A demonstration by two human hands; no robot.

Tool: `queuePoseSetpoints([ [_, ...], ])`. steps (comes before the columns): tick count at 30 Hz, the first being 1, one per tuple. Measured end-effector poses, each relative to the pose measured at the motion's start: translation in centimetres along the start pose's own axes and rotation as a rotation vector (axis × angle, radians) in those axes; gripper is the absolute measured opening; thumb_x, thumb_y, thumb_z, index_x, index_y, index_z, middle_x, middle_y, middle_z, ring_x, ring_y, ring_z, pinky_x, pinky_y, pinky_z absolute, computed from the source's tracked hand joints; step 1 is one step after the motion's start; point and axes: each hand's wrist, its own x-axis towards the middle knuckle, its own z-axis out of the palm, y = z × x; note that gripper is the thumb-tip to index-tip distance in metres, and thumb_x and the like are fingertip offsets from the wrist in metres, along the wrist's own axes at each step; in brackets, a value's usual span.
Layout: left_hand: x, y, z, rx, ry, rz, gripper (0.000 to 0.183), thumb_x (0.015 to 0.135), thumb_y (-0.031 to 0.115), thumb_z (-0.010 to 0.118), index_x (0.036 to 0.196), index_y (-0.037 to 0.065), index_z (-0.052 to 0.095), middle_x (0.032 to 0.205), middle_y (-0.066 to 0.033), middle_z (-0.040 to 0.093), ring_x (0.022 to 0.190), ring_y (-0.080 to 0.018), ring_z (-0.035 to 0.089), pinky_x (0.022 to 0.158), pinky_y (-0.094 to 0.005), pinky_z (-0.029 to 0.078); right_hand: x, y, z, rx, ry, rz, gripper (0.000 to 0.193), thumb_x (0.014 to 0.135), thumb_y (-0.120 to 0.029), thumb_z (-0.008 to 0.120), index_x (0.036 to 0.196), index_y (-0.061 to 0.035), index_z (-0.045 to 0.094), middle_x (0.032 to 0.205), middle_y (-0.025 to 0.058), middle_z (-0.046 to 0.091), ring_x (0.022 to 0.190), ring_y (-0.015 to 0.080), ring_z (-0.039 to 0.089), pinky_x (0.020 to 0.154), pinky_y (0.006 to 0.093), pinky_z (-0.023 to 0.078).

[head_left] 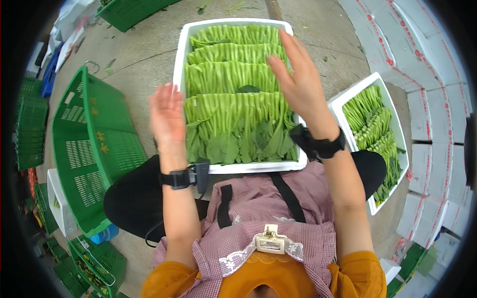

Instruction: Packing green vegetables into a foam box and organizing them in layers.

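A white foam box (180, 59) stands in front of me, filled with rows of leafy green vegetable stems (226, 107). The stems lie side by side, and the leaves of the nearest row spread toward me. At the box's left rim is my left hand (167, 111), palm up with its fingers stretched out and nothing in it. Over the right side of the box I hold my right hand (300, 82), thumb and fingers apart, also without anything between them. Black bands with small devices are strapped on both wrists.
To my left stands a tall green plastic crate (107, 139). A second white foam box (375, 141) of green stems sits at my right knee. Stacked white cartons (422, 119) line the right side. Another green crate (131, 12) is at the far left, with leaf scraps on the concrete floor (328, 42).
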Motion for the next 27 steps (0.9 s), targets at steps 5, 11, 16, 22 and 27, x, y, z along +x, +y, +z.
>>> queuePoseSetpoints([
  [5,-1.3,8.5,-5.9,-0.281,-0.291,-0.026,0.063,0.097,0.045,0.034,0.137,-0.003,0.027,0.141,-0.0172,0.033,0.13,-0.0316,0.032,0.107,-0.0429,0.027,4.3,-15.1,12.9,0.499,0.345,-0.251,0.063,0.082,-0.026,0.06,0.131,0.0063,0.037,0.13,0.0265,0.044,0.121,0.0419,0.04,0.104,0.0454,0.03],
  [11,-6.1,16.0,-8.5,0.127,0.298,0.119,0.085,0.091,0.06,0.03,0.143,-0.005,0.009,0.152,-0.0146,0.007,0.14,-0.029,0.003,0.112,-0.0489,0.003,-11.7,-16.3,25.3,0.086,-1.398,-0.162,0.05,0.088,-0.037,0.051,0.116,0.0036,0.056,0.118,0.02,0.058,0.112,0.0343,0.054,0.095,0.0388,0.04],
  [16,-4.9,13.3,-8.9,0.063,0.275,0.0,0.093,0.088,0.066,0.029,0.139,-0.011,0.012,0.145,-0.0242,0.024,0.132,-0.0352,0.028,0.108,-0.0557,0.016,0.7,-22.9,19.4,0.59,0.005,-0.158,0.044,0.083,-0.026,0.057,0.118,0.0007,0.051,0.115,0.0208,0.055,0.108,0.0371,0.05,0.094,0.0444,0.04],
  [22,-6.7,13.7,-6.1,-0.442,-0.076,-0.174,0.078,0.089,0.056,0.044,0.141,0.002,0.023,0.142,-0.0191,0.029,0.135,-0.0314,0.023,0.11,-0.0476,0.02,-2.8,-17.3,18.9,0.537,-0.66,-0.211,0.045,0.084,-0.035,0.057,0.118,-0.0053,0.056,0.101,0.0154,0.063,0.097,0.0303,0.059,0.085,0.0396,0.046],
  [27,-7.4,13.9,-2.0,0.026,0.207,0.342,0.06,0.093,0.041,0.045,0.134,-0.001,0.033,0.137,-0.0171,0.035,0.128,-0.0287,0.031,0.108,-0.0428,0.023,-5.4,1.2,12.1,-0.106,-0.656,0.327,0.022,0.082,-0.017,0.058,0.098,-0.0034,0.065,0.09,0.0144,0.067,0.08,0.0256,0.065,0.072,0.0362,0.051],
])
